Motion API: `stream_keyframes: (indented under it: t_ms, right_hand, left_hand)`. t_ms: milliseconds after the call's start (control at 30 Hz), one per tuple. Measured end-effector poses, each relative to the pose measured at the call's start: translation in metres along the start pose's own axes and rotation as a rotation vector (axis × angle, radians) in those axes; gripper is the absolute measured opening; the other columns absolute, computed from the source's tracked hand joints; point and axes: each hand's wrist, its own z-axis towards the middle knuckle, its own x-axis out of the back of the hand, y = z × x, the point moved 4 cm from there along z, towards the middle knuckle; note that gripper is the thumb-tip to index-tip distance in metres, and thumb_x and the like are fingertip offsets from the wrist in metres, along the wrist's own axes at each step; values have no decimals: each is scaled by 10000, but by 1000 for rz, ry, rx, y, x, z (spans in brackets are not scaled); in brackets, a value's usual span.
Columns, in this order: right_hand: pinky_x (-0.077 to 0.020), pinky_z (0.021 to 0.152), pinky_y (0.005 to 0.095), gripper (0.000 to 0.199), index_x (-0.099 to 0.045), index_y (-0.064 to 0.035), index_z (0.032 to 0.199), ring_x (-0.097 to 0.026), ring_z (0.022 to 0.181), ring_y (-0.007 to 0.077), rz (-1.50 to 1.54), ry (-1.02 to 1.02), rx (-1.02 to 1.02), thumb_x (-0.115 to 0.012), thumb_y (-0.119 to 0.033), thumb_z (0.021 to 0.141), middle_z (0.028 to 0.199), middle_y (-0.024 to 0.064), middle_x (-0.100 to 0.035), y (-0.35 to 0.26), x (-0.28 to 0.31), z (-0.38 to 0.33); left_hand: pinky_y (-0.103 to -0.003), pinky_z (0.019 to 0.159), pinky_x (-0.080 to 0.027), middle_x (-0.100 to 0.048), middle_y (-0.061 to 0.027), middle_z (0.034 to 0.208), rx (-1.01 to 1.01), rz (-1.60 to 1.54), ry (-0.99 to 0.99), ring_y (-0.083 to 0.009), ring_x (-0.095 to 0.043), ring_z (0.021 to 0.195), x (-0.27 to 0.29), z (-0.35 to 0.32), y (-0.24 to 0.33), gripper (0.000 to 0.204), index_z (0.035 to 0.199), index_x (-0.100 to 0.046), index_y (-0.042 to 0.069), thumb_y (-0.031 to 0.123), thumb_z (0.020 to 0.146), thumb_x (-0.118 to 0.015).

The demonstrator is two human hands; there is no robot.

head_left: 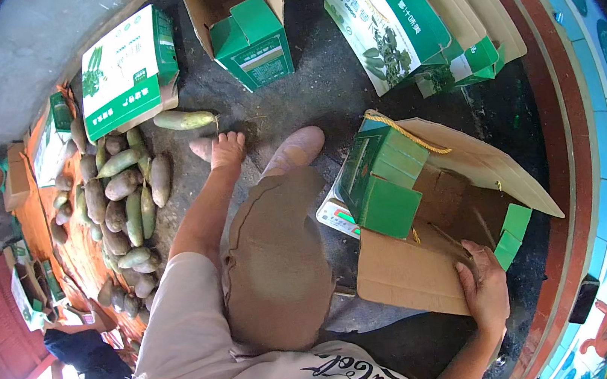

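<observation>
A long pale green gourd (185, 119) lies on the dark floor, its thin stem reaching down to my left hand (228, 150). The fingers of that hand are curled in at the stem; the exact grip is too small to see. On my right, an open green and brown cardboard box (385, 172) leans on its side with its flaps spread and a yellow rope handle showing. My right hand (486, 284) grips the edge of its near flap, thumb on the inner side. Inside, I see only bare cardboard and shadow.
Several dark and green gourds (123, 185) are heaped on an orange sheet (63, 272) to the left. A closed carton (126, 71), an open carton (251, 44) and upright cartons (404, 22) stand ahead. Another person (86, 360) works at lower left. A tiled wall (598, 123) bounds the right.
</observation>
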Motion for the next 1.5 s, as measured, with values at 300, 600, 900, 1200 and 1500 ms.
stream_keyframes:
  t_ms: [300, 600, 900, 1200, 1500]
  right_hand:
    - [-440, 868, 431, 448, -590, -27, 1106, -553, 988, 394, 343, 33, 327, -677, -300, 761, 1064, 205, -589, -26, 7, -21]
    - [-393, 962, 448, 595, -571, -50, 1166, -506, 1114, 372, 228, 73, 467, -720, -413, 717, 1181, 178, -561, -19, -15, -38]
    - [-343, 997, 469, 691, -536, -82, 1230, -474, 1165, 336, 38, 208, 426, -680, -514, 710, 1207, 168, -543, -16, -35, -37]
    - [-353, 969, 470, 856, -504, -59, 1263, -500, 1093, 337, -64, 187, 400, -678, -608, 629, 1124, 180, -560, -15, -47, -26]
    - [-382, 957, 432, 828, -524, -55, 1248, -518, 1092, 335, -119, 125, 410, -691, -592, 640, 1098, 178, -574, -22, -38, -30]
  left_hand:
    - [-424, 846, -491, -495, -136, 1166, 99, -393, 71, -318, -528, 1072, 1, -97, -32, 526, 1205, -445, 135, 135, 728, -668]
    - [-419, 903, -436, -508, -210, 1123, 268, -930, 527, -380, -514, 1052, 74, -164, -71, 666, 1188, -443, -14, 307, 683, -735]
    - [-338, 943, -410, -538, -194, 1164, 170, -1166, 838, -254, -526, 1080, 338, -242, -64, 737, 1221, -451, -54, 234, 645, -810]
    - [-314, 859, -467, -602, -128, 1046, -418, -1548, 554, -181, -577, 984, 409, -236, 60, 657, 1151, -510, -17, 238, 632, -821]
    - [-364, 918, -440, -578, -225, 1125, -503, -968, 426, -335, -562, 1062, 384, -196, 170, 819, 1185, -497, -51, 374, 566, -825]
